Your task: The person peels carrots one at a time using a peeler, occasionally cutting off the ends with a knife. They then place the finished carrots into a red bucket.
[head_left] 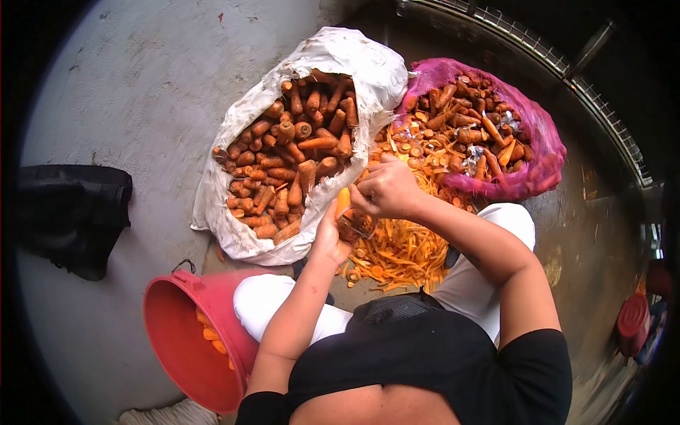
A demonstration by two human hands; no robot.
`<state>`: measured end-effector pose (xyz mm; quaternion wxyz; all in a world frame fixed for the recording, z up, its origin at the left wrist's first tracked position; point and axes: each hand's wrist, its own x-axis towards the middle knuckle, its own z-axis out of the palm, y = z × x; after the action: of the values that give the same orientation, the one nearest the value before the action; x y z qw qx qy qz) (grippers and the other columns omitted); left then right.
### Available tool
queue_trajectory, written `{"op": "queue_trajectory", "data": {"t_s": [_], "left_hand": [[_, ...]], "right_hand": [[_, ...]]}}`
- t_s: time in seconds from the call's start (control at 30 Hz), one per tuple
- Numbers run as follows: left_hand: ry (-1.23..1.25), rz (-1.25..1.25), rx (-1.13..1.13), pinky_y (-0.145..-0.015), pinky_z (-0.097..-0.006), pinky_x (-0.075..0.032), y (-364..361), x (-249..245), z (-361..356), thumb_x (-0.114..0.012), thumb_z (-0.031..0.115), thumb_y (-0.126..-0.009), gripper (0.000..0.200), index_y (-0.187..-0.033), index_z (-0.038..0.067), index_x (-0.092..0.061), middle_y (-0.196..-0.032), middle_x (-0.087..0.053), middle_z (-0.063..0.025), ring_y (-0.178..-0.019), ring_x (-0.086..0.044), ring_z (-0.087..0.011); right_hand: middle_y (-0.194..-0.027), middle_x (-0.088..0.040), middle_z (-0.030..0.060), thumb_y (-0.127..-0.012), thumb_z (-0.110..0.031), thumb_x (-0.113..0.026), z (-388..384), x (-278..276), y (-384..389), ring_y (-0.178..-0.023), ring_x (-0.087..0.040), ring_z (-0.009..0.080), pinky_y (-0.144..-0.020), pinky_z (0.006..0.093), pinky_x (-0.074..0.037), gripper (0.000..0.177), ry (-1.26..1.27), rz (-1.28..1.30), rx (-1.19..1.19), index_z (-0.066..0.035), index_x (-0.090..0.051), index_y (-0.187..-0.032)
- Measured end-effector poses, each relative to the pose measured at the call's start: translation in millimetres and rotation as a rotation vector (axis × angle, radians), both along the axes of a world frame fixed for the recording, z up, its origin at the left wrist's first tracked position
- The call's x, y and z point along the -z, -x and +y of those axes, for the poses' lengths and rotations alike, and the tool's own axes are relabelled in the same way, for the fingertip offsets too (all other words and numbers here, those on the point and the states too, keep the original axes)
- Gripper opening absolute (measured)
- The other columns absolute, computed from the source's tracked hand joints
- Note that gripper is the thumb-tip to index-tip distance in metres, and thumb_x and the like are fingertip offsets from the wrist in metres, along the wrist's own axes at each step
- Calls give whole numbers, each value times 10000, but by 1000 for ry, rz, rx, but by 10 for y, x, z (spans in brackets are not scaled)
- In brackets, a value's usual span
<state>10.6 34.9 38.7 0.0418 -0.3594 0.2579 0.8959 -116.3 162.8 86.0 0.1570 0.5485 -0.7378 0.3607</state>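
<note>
My left hand (330,237) is closed around a carrot (343,201) whose upper end is bright, bare orange. My right hand (388,188) is curled into a fist right beside that carrot's upper end. What its fingers grip is hidden and partly blurred. Below both hands lies a heap of orange carrot peelings (400,251) with cut-off carrot ends among them. Just beyond my left hand is a white sack (386,74), its mouth wide, full of unpeeled carrots (283,159).
A pink mesh sack (549,152) with more carrots and scraps stands at the back right. By my left knee a red bucket (159,319) leans on its side with peeled carrots (210,333) inside. Black cloth or plastic (71,212) lies far left. A metal grating (609,113) borders the floor.
</note>
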Motion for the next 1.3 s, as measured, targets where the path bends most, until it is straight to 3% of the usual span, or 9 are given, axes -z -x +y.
{"op": "queue_trajectory", "data": {"t_s": [0.2,0.3,0.43,0.6,0.73,0.77,0.9,1.03,1.3], "left_hand": [[4,-33,-55,-815,-373,-552,1,-52,82,-432,379,-979,343,-1152,108,-552,-974,-627,-58,-865,-632,-200],[-58,-64,-52,-740,-347,-564,-8,-95,99,-419,373,-986,342,-1163,107,-540,-954,-627,-53,-788,-632,-193],[149,53,117,-575,-294,-523,-183,-241,191,-426,382,-986,365,-1163,79,-526,-863,-625,-80,-706,-621,-165],[105,126,164,-546,-262,-515,-226,-545,238,-468,375,-977,387,-1144,32,-535,-837,-629,-88,-640,-610,-154],[64,227,171,-624,-294,-536,-243,-558,114,-428,389,-988,419,-1210,45,-514,-906,-626,-95,-750,-625,-175],[22,216,133,-630,-299,-538,-253,-494,71,-426,386,-989,417,-1214,45,-513,-912,-627,-95,-759,-626,-178],[0,193,81,-685,-319,-548,-212,-372,-21,-432,378,-989,402,-1213,58,-526,-954,-626,-70,-801,-627,-178],[-43,55,-61,-721,-320,-554,-153,-239,-37,-437,369,-987,361,-1198,96,-542,-935,-636,-40,-822,-635,-157],[-144,84,12,-754,-286,-541,-66,-93,-46,-471,370,-972,304,-1105,121,-582,-930,-642,-1,-804,-631,-114]], "right_hand": [[-454,-512,-8,-770,-200,-639,16,51,6,-438,-470,190,-503,334,-336,374,5,13,-4,-147,-499,-427],[-453,-514,4,-772,-207,-636,7,64,11,-439,-477,201,-512,341,-354,367,-7,-30,-23,-143,-517,-431],[-461,-527,30,-783,-222,-624,44,135,267,-453,-510,220,-538,354,-391,345,-76,-52,59,-144,-571,-452],[-467,-553,82,-823,-279,-549,127,710,659,-460,-566,251,-637,373,-477,386,-388,13,329,-124,-627,-479],[-549,-611,127,-879,-342,-455,138,547,648,-531,-609,300,-781,404,-468,474,-562,-311,500,-85,-638,-525],[-501,-590,102,-874,-349,-470,117,515,646,-488,-600,279,-670,388,-498,470,-456,-270,503,-90,-651,-526],[-416,-539,53,-850,-360,-520,26,230,483,-397,-561,242,-438,344,-462,403,-202,-436,358,-137,-693,-562],[-428,-495,27,-825,-224,-619,-33,11,173,-409,-464,178,-510,329,-356,324,-8,-187,46,-155,-648,-510],[-476,-526,-21,-771,-186,-653,-31,-4,-39,-470,-490,173,-509,327,-343,324,-44,1,-50,-157,-546,-466]]}}
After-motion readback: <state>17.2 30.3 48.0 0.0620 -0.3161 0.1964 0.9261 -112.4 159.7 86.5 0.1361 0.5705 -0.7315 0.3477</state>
